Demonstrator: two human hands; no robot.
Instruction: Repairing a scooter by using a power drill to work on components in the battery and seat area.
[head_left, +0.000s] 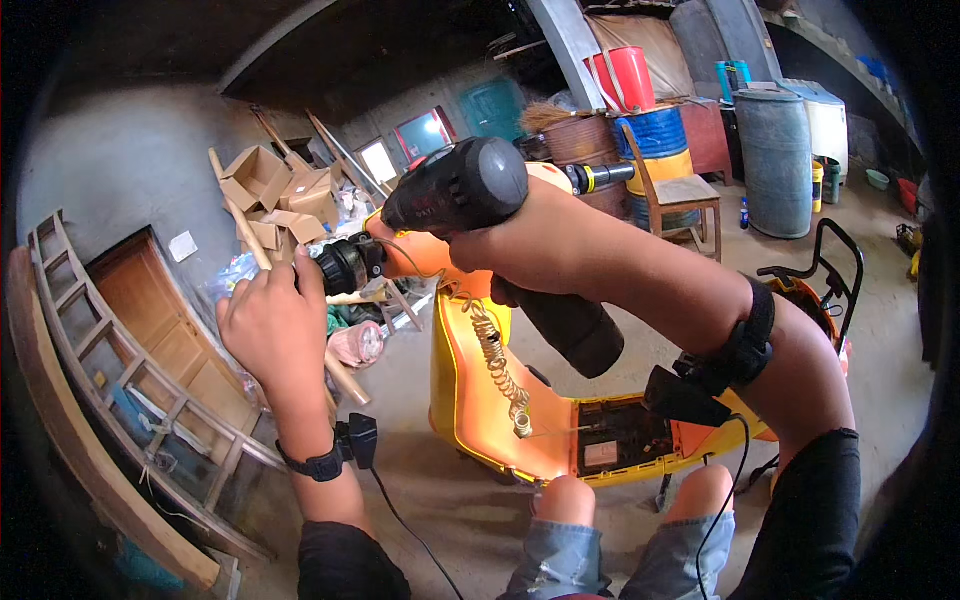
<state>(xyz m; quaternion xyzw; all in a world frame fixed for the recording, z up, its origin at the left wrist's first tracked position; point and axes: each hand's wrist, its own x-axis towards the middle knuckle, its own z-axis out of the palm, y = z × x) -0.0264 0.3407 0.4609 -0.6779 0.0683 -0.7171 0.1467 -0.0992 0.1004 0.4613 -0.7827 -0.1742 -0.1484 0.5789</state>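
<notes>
A black cordless drill [470,185] is in my right hand [530,235], raised in front of the scooter's handlebar, with its handle and battery base hanging below my fist. The drill's front end points left and down toward the bar; whether it touches anything there is hidden. My left hand [275,320] is closed around the left end of the scooter handlebar [345,268], beside its black switch housing. The orange and yellow scooter [510,420] stands before my knees. A tan coiled cable [490,350] hangs down its front panel. In its footboard an open compartment [625,440] shows dark parts.
A wooden ladder [95,330] leans at the left by a wooden door [170,310]. Cardboard boxes [280,195] are piled behind. At the back right stand a wooden chair [680,195], a blue barrel [772,160] and a red bucket [625,80]. Black cords trail from both wrist straps.
</notes>
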